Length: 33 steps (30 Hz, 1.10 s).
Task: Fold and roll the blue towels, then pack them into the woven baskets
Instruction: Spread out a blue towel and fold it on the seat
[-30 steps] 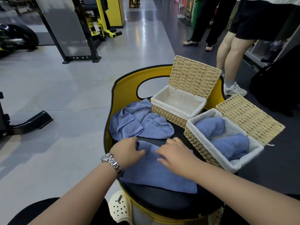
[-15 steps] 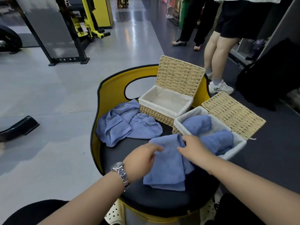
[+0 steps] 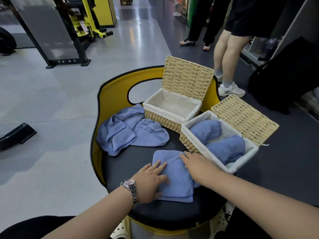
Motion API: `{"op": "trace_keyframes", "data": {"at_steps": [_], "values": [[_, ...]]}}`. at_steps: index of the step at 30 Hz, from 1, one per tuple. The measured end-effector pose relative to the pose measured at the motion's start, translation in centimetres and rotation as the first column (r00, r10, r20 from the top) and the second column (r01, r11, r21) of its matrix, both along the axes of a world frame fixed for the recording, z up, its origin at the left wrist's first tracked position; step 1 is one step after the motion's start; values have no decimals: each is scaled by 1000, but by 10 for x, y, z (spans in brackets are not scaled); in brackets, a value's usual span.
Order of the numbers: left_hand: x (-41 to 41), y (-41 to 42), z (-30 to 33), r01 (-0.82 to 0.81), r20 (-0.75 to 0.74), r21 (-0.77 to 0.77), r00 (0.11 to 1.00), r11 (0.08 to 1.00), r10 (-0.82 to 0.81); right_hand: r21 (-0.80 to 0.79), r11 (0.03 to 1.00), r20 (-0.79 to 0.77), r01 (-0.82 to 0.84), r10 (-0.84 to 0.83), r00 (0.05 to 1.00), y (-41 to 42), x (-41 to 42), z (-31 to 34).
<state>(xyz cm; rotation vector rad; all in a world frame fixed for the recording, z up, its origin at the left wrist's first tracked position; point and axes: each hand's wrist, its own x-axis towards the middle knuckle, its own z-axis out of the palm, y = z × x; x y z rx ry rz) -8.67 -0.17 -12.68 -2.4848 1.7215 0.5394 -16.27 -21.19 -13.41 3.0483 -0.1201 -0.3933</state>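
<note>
On the far left of the seat pad (image 3: 131, 163), against the yellow backrest (image 3: 110, 94): one loose towel (image 3: 131, 133), blue, crumpled and unfolded, lying just beside the rear basket.

Front centre of the pad: one folded towel (image 3: 174, 180), blue, laid flat in a narrow oblong with layered edges at its near end. Left hand (image 3: 150, 181), wristwatch (image 3: 130, 188) on the wrist, rests on the towel's left side, fingers straight and spread, palm down, gripping nothing. Right hand (image 3: 198, 168) lies flat on the towel's upper right part, fingers extended, likewise holding nothing; it is close beside the front wall of the near basket.

Centre rear: rear basket (image 3: 164, 118), woven, white cloth lining, lid (image 3: 186, 78) standing upright against the backrest; no towel inside.

Right: near basket (image 3: 188, 142), woven, white lining, lid (image 3: 243, 118) thrown back to the right. Contents: two rolled towels, blue, one at the far end (image 3: 205, 130), one at the near end (image 3: 226, 149), side by side.

Background right: bare legs (image 3: 226, 56) and a white sneaker (image 3: 231, 90) of a standing person on the grey floor.
</note>
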Motion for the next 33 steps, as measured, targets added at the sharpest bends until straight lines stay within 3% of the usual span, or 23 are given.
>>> {"op": "trace_keyframes", "data": {"at_steps": [3, 5, 8, 10, 13, 16, 20, 21, 23, 27, 30, 33], "values": [[6, -1, 3, -20, -88, -14, 996, 1000, 18, 31, 999, -9, 7, -7, 1000, 2, 3, 1], [9, -3, 2, -93, -131, -178, 989, 980, 70, -11, 1000, 63, -15, 16, 998, 2, 4, 3], [11, -2, 3, -408, -182, -279, 911, 869, 370, -68, 997, 167, -42, 53, 985, 8, 8, 8], [10, -2, 2, -588, -226, -134, 802, 798, 553, -21, 1000, 144, -8, 11, 990, 10, 9, 9], [8, -2, -4, -659, -299, 114, 691, 744, 658, 130, 989, 30, 67, -72, 997, 12, 8, 10], [18, 1, -6, -643, -226, 100, 729, 760, 646, 212, 972, -9, 104, -105, 994, 19, 7, 22], [46, 8, 2, -549, -188, -107, 830, 829, 526, 258, 949, 110, 179, -213, 971, 19, 12, 36], [51, 11, 4, -536, -214, -101, 835, 838, 507, 315, 933, 118, 173, -220, 968, 17, 15, 34], [58, 18, 8, -534, -244, -12, 822, 846, 515, 497, 842, -10, 209, -235, 972, 15, 21, 30], [60, 29, -3, -543, -130, 149, 818, 827, 560, 666, 635, -297, 392, -257, 920, 15, 28, 11], [58, 29, -9, -552, -111, 88, 822, 829, 559, 717, 554, -313, 424, -288, 905, 17, 25, -2], [59, 28, -5, -561, -266, -124, 814, 819, 517, 786, 465, -287, 408, -309, 907, 16, 22, 4]]}}
